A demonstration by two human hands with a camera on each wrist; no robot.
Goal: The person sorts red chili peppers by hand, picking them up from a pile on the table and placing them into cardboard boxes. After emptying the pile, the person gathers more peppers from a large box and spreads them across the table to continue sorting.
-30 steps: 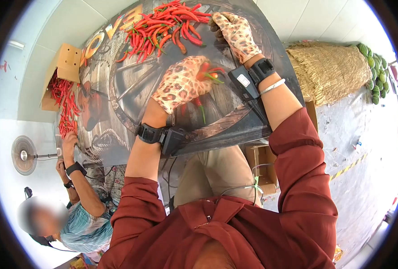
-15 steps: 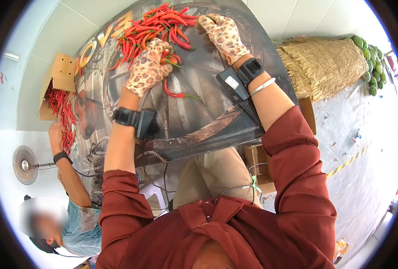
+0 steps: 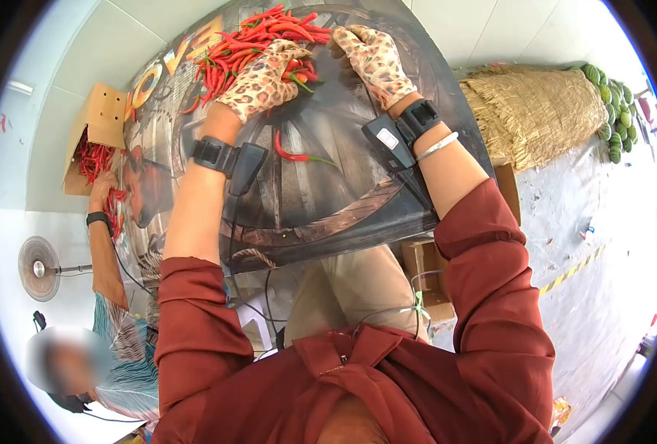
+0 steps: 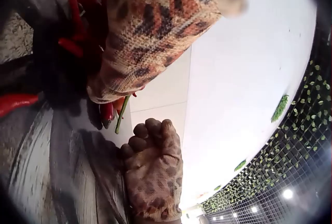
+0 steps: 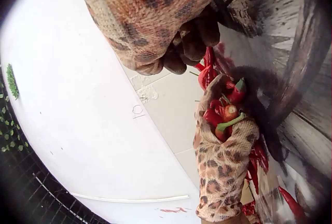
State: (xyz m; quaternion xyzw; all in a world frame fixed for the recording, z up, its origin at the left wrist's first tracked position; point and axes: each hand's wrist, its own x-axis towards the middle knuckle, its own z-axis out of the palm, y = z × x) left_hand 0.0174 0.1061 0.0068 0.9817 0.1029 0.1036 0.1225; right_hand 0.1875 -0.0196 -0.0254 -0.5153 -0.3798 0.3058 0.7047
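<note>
Okay, nearest first: maroon shirt (image 3: 343, 399) fills the bottom of the frame, sleeves pushed up, with tan trousers (image 3: 354, 292) above it and an open carton (image 3: 426, 277) just right of the knees, below the table edge. The table (image 3: 321, 200) takes the upper middle, dark wood-and-wheel print. One loose chili (image 3: 291, 157) lies on it mid-frame, well apart from the rest, green stem to the right. Left hand (image 3: 265, 81), in a leopard-print glove, is grasping a small bunch (image 3: 296, 76) of red chilies at the lower right of the pile; the right wrist view shows several in its curled fingers, one green stem sticking out. Right hand (image 3: 373, 63), same glove, is released, fingers loosely curled, just beside the pile's right end. Pile (image 3: 228, 63) of red chilies sits at top center, partly behind the left hand. Printed letters (image 3: 171, 61) on the table left of it. Farther off, left side: tipped box (image 3: 108, 111) with more chilies (image 3: 95, 157) spilling out, a person (image 3: 125, 355) in a striped top with an arm stretched up to them, and a fan (image 3: 39, 268). Upper right: straw mat (image 3: 535, 111), watermelons (image 3: 617, 111) at its far end.
</note>
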